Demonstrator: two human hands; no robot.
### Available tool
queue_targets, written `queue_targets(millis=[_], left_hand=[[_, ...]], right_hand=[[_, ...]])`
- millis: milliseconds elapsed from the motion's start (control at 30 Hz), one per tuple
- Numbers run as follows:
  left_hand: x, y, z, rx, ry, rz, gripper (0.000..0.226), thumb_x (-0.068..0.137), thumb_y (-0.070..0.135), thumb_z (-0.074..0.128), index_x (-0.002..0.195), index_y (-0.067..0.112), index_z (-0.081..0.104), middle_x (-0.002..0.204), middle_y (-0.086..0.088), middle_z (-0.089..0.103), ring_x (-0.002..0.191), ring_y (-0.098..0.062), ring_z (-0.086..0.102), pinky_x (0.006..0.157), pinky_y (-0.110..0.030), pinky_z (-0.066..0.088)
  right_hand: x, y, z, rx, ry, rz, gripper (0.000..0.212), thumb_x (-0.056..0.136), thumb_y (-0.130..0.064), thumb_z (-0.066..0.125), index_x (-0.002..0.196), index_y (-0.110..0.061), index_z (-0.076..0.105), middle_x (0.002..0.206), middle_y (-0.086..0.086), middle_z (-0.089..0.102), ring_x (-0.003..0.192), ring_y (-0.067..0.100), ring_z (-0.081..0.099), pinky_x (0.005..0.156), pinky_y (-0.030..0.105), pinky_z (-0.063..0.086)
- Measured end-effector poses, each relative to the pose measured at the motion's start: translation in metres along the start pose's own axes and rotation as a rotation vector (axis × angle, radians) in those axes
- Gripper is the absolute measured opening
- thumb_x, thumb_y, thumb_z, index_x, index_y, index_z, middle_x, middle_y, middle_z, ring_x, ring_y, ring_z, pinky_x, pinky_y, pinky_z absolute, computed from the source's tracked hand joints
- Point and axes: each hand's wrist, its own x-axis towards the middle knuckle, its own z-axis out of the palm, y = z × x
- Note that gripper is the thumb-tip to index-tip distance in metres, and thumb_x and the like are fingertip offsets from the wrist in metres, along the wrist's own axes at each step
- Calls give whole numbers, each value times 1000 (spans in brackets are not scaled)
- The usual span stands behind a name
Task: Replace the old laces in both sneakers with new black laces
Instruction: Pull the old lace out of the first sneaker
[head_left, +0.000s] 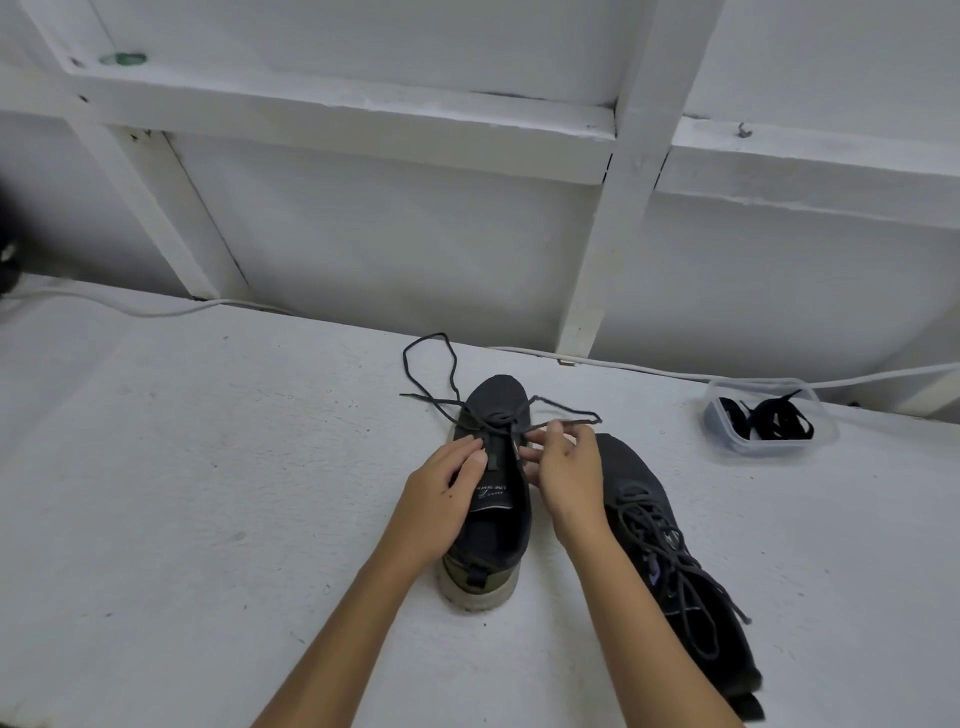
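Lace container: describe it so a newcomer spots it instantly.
On the white table, look to the far right edge by the wall, beyond the two dark sneakers. The clear plastic container sits there beside a white cable. It alone is see-through and holds bundled black laces.

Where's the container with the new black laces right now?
The clear plastic container with the new black laces sits at the right of the head view, on the white surface near the wall, beyond the still-laced sneaker.
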Motion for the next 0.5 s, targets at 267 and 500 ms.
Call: queue_targets(millis=[267, 500], left_hand=[[0, 1, 1, -6, 3, 9, 41, 102, 41, 47, 140, 27, 57, 142, 18, 53, 129, 4, 46, 102, -9, 31], [1, 0, 1, -19, 4, 3, 40, 103, 40, 46, 140, 28, 56, 141, 19, 53, 129, 4, 45, 105, -12, 32]], right_hand=[[6, 0, -1, -146, -46, -53, 16, 105, -25, 49, 97, -13, 56, 97, 6, 71, 78, 18, 69, 73, 37, 61], [5, 4, -6, -223, -172, -72, 16, 96, -31, 68, 91, -15, 71, 94, -8, 75, 81, 13, 70, 79, 36, 61]])
